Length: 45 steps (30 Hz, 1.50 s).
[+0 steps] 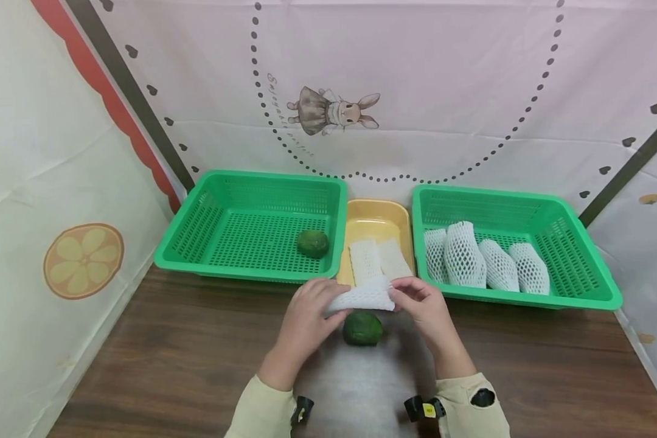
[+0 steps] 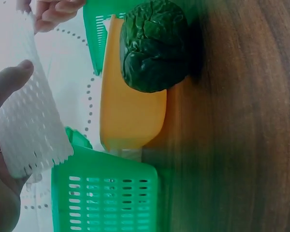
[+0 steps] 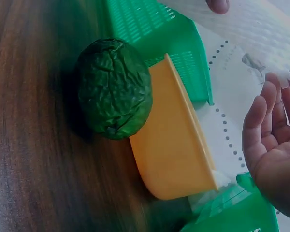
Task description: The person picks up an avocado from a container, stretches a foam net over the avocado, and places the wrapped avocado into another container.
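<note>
Between both hands is a flattened white foam net sleeve (image 1: 364, 297), raised over the front of the yellow tray. My left hand (image 1: 306, 316) holds its left end, thumb against the mesh (image 2: 34, 116) in the left wrist view. My right hand (image 1: 424, 310) pinches the right end's edge between thumb and fingertip; in the right wrist view the other fingers are loosely bent. Just below the sleeve a dark green, wrinkled fruit (image 1: 363, 328), avocado-like, lies on the table, touched by neither hand. It also shows in the right wrist view as a wrinkled fruit (image 3: 115, 89).
The yellow tray (image 1: 380, 210) holds more flat foam sleeves (image 1: 365, 258). To its left, a green basket (image 1: 252, 277) contains one dark green fruit (image 1: 312, 243). The green basket on the right (image 1: 586, 267) holds several sleeve-wrapped pieces (image 1: 465, 255). A printed cloth stands behind.
</note>
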{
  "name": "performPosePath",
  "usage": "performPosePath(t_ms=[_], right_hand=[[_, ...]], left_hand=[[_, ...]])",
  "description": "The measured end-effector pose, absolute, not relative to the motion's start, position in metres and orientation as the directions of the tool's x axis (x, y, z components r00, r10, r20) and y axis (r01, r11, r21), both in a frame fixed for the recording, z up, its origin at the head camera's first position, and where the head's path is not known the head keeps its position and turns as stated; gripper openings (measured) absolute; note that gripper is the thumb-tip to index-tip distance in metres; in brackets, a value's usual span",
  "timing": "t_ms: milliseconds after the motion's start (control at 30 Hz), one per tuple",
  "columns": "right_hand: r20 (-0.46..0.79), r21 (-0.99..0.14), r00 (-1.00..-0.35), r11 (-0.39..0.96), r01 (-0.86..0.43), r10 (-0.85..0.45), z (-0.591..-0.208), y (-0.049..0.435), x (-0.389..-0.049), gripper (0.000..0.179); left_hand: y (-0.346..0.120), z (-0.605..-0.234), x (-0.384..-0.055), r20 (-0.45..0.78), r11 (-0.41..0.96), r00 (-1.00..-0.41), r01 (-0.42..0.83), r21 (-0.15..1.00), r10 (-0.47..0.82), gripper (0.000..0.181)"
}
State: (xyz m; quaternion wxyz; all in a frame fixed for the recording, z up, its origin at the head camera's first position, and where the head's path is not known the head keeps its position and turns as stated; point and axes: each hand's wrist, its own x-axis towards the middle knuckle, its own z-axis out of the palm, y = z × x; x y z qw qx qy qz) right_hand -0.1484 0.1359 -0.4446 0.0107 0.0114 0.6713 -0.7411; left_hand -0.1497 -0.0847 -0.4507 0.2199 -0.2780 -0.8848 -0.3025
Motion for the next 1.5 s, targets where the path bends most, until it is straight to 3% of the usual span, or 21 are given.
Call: performPosePath(t_ms=[167,300,467,700,933,1500], right_hand=[[-0.040,-0.996,-0.999,-0.084,0.039,0.010,-0.446,0.136,-0.148,0.008],[-0.058,-0.998,-0.998,-0.039,0.059,-0.025,-0.447,0.138,-0.148,0.020],[-0.114,-0.986,-0.979,0.137,0.091,-0.168,-0.460,0.140,-0.148,0.025],[-0.048,-0.958,-0.925,0.278,-0.063,-0.377,-0.483,0.134,-0.150,0.038],[-0.100,-0.922,-0.923,0.383,-0.054,-0.371,-0.494,0.125,-0.149,0.047],[-0.145,-0.914,-0.924,0.406,-0.011,-0.353,-0.501,0.120,-0.147,0.055]], left_hand=[[-0.089,-0.453,-0.150,0.579,0.626,-0.748,0.629,0.461,0.325,0.029],[-0.094,-0.453,-0.151,0.567,0.624,-0.772,0.600,0.500,0.288,0.029],[-0.098,-0.453,-0.152,0.531,0.634,-0.815,0.539,0.554,0.230,0.027],[-0.097,-0.454,-0.151,0.437,0.662,-0.879,0.445,0.604,0.192,0.024],[-0.097,-0.456,-0.150,0.372,0.685,-0.912,0.383,0.619,0.175,0.026],[-0.097,-0.458,-0.148,0.279,0.692,-0.946,0.313,0.651,0.165,0.025]])
